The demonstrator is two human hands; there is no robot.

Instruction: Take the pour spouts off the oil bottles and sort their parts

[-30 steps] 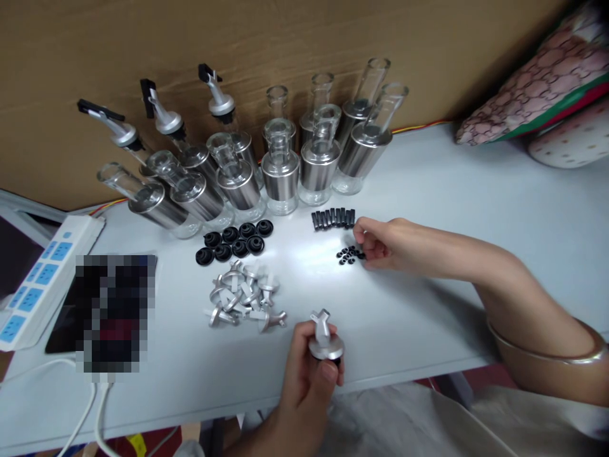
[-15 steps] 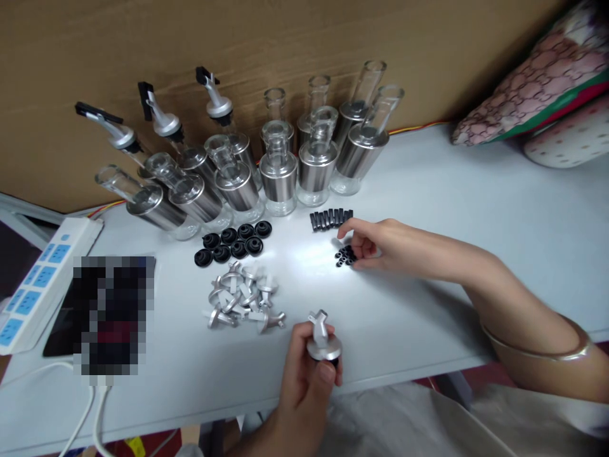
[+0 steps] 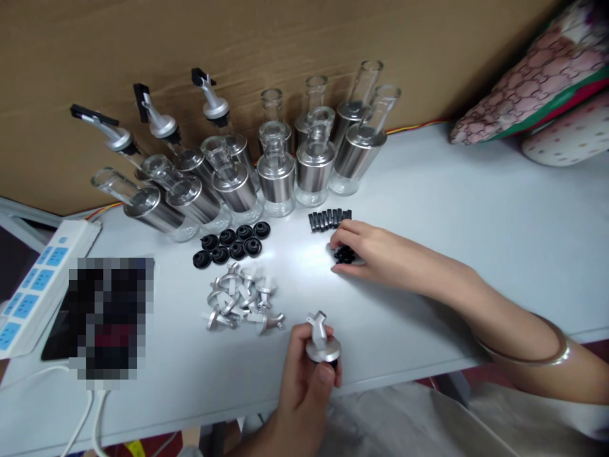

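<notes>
My left hand (image 3: 307,381) is closed around a silver pourer spout (image 3: 321,339) near the table's front edge. The spout stands upright, and a black base shows under its round collar. Over a small pile of black parts (image 3: 344,254), my right hand (image 3: 364,251) has its thumb and forefinger apart on either side of the pile. Its other fingers are partly hidden. Just behind that hand lies a row of black flip caps (image 3: 328,219). Left of my left hand is a heap of silver spouts (image 3: 242,295), with black ribbed stoppers (image 3: 228,244) lined up behind it.
Several glass bottles with steel bands (image 3: 276,178) stand along the cardboard wall (image 3: 295,38). Three at the back left carry fitted pourers (image 3: 162,125). A white power strip (image 3: 38,279) and a pixelated dark device (image 3: 111,317) lie at left. A patterned cushion (image 3: 533,82) sits at back right.
My right hand has lowered slightly left over the small black parts, its fingers now spread around them. My left hand keeps its hold on the spout.
</notes>
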